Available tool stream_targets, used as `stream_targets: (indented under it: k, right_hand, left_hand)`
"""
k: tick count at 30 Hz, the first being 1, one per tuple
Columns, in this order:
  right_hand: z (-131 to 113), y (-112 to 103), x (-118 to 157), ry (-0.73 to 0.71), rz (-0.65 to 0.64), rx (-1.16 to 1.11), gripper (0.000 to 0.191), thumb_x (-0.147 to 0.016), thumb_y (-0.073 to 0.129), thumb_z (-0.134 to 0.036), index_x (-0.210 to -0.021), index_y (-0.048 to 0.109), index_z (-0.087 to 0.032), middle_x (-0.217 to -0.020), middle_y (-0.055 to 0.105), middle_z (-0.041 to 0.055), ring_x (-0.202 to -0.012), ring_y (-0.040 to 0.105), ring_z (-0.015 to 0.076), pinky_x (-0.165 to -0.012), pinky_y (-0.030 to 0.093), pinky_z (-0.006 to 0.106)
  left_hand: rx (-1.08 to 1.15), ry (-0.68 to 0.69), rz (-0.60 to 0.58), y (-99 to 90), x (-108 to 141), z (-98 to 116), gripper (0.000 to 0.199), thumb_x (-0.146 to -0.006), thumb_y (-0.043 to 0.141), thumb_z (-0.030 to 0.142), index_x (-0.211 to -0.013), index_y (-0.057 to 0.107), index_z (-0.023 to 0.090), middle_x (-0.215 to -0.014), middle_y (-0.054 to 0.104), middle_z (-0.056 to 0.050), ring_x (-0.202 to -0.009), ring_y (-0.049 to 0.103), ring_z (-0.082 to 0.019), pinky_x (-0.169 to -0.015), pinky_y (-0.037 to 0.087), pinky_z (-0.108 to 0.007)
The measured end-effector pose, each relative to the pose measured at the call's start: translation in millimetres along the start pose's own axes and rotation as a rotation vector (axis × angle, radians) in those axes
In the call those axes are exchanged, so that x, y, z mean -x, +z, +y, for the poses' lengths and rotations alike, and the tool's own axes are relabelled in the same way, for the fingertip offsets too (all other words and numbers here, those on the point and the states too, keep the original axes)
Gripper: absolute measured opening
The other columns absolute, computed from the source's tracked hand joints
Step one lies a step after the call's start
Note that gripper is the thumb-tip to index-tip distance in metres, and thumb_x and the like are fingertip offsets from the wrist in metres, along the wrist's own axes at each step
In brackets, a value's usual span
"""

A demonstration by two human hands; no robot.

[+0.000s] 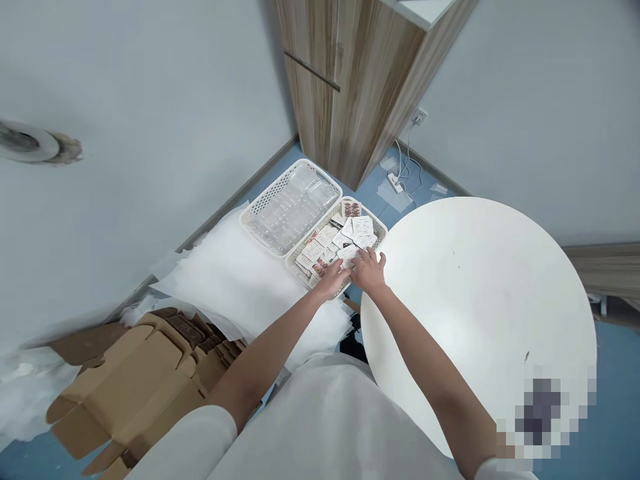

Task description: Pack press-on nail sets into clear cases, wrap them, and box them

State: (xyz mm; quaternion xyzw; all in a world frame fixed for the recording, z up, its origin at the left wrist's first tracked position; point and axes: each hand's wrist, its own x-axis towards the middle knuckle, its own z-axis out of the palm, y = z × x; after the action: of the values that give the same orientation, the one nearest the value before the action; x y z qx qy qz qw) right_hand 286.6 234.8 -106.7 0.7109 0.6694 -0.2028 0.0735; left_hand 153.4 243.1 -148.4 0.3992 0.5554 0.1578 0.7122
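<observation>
Looks like handling the cards in the basket, just under the left hand and right hand. Fingers half-curled, can't tell if either's gripping; lifting one probably needs a pinch.

Too small to read: printed cards in basket. Pixelated: dark object by table's near right edge. Cut off above: cabinet.
</observation>
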Motion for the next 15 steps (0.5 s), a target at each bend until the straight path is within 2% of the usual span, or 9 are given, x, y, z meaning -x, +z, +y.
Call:
stream_targets:
  k: [6,11,15]
  right_hand:
    - [0.3,1.6,-5.1,0.020,-0.055,-0.005,0.032,-0.079,0.044,-0.037,-0.104,0.060,-0.026,-0.125,0.047,0.0098,-0.126,0.022,0.0308,-0.097,0.005,0.059]
    - [-1.3,4.0,-6.9,0.044,-0.065,-0.015,0.031,-0.077,0.046,-0.037,-0.103,0.061,-0.027,-0.124,0.047,0.0092,-0.124,0.024,0.0304,-0.097,0.005,0.060]
    - [-5.1,3.6,-7.3,0.069,-0.082,-0.026,0.032,-0.075,0.051,-0.035,-0.104,0.061,-0.028,-0.125,0.046,0.0096,-0.122,0.026,0.0315,-0.097,0.005,0.060]
  left_hand:
    - [-0.016,0.046,0.039,1.3,-2.3,-1.5,0.051,-0.071,0.058,0.033,-0.121,0.049,0.023,-0.134,0.042,-0.008,-0.127,0.032,-0.027,-0.103,0.027,-0.038]
    - [-0.011,-0.016,0.005,-1.0,1.4,4.5,0.060,-0.072,0.056,0.035,-0.128,0.041,0.024,-0.142,0.031,-0.006,-0.130,0.026,-0.026,-0.105,0.024,-0.036]
    - [0.007,-0.021,-0.004,-1.9,2.9,6.1,0.061,-0.072,0.056,0.034,-0.130,0.039,0.024,-0.142,0.030,-0.005,-0.131,0.025,-0.026,-0.104,0.025,-0.035]
